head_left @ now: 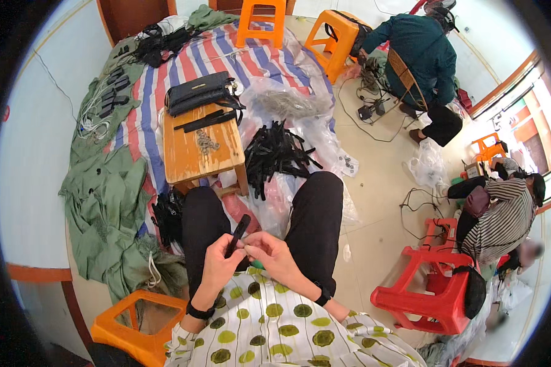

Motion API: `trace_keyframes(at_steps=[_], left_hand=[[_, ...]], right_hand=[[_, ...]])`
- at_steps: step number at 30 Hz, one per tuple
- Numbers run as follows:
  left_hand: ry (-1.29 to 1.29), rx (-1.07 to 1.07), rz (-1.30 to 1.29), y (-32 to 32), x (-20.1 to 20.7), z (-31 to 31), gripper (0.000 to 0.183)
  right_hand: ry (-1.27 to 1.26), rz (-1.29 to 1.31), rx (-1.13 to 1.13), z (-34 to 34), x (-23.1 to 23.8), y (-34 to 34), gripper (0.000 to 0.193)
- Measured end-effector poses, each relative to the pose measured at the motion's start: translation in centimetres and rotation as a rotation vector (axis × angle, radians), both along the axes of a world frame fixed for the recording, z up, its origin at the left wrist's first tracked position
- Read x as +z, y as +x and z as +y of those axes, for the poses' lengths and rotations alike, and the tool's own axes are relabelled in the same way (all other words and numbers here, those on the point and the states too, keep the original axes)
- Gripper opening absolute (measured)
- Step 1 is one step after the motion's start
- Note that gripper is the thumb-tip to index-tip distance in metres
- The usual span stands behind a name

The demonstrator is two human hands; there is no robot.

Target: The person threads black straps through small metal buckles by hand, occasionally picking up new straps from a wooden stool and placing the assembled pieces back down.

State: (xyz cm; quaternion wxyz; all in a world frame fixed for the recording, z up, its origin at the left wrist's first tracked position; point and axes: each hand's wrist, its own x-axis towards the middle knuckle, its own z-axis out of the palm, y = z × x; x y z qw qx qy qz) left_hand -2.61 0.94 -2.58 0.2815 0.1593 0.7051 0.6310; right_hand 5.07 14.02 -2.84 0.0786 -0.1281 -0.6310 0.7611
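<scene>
Over my lap, my left hand [217, 264] is closed around a short, narrow black strip [241, 225] that points up and away from me. My right hand [272, 252] meets it at the strip's lower end, thumb and fingers pinched together. Whatever lies in that pinch is too small or hidden to name. Just below the fingers a bit of green [257, 264] shows. Beyond my knees a heap of similar black strips [278, 153] lies on clear plastic sheeting. A worn wooden stool [183, 156] carries small metal pieces [206, 141], longer black strips [209, 120] and a black bag [199, 92].
Striped sheeting [220, 52] and green cloth [107, 196] cover the floor ahead and left. An orange stool [138, 318] stands at my left, a red stool [422, 290] at my right. Two people [419, 55] sit farther right, near cables [373, 104].
</scene>
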Motion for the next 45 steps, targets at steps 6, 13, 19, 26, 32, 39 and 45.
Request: trace_keyframes(at_steps=[6, 13, 19, 26, 32, 39, 45], left_hand=[[0.148, 0.078, -0.178, 1.8, 2.6, -0.9, 0.007], [0.329, 0.026, -0.37, 1.9, 5.8, -0.9, 0.026], [0.309, -0.022, -0.396, 1.9, 5.5, -1.1, 0.024], [0.041, 0.027, -0.072, 2.4, 4.3, -0.7, 0.02], [-0.009, 0.115, 0.216, 2.0, 4.8, -0.7, 0.034], [0.011, 0.09, -0.056, 2.2, 5.0, -0.7, 0.036], [0.171, 0.083, -0.27, 2.4, 5.0, -0.3, 0.016]], right_hand=[[-0.365, -0.061, 0.009, 0.2, 0.6, 0.9, 0.015], [-0.729, 0.084, -0.037, 2.8, 3.3, 1.6, 0.019], [-0.646, 0.098, -0.008, 2.7, 3.5, 1.1, 0.017], [-0.605, 0.085, -0.009, 2.3, 3.7, 0.9, 0.018], [-0.565, 0.061, -0.031, 1.9, 4.0, 0.5, 0.019], [-0.492, 0.033, -0.056, 1.9, 3.4, 0.4, 0.018], [-0.034, -0.058, -0.083, 0.8, 3.7, 0.7, 0.013]])
